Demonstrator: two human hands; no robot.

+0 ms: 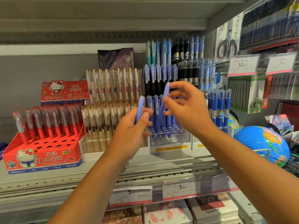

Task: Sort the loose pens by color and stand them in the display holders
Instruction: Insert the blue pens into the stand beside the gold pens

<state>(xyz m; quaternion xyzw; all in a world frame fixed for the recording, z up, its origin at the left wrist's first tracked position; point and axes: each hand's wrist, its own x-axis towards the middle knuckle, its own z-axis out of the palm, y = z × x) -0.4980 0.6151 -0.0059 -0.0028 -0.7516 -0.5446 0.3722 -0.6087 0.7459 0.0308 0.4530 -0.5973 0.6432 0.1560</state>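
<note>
My left hand (134, 125) grips a periwinkle-blue pen (140, 107), held upright in front of the tiered clear display holder (169, 139). My right hand (186, 105) pinches a second blue pen (165, 94) between thumb and fingers, tilted, just above the holder's front row of blue pens (155, 115). The holder's higher tiers carry purple-capped, black and light blue pens (161, 75). Several empty holes show in its front row.
A red cartoon-cat box (40, 159) of red pens stands at the left, a holder of clear gold-clipped pens (103, 113) beside it. Dark blue capped pens (218, 107) and a globe (262, 144) are at the right. Price tags line the shelf edge (178, 189).
</note>
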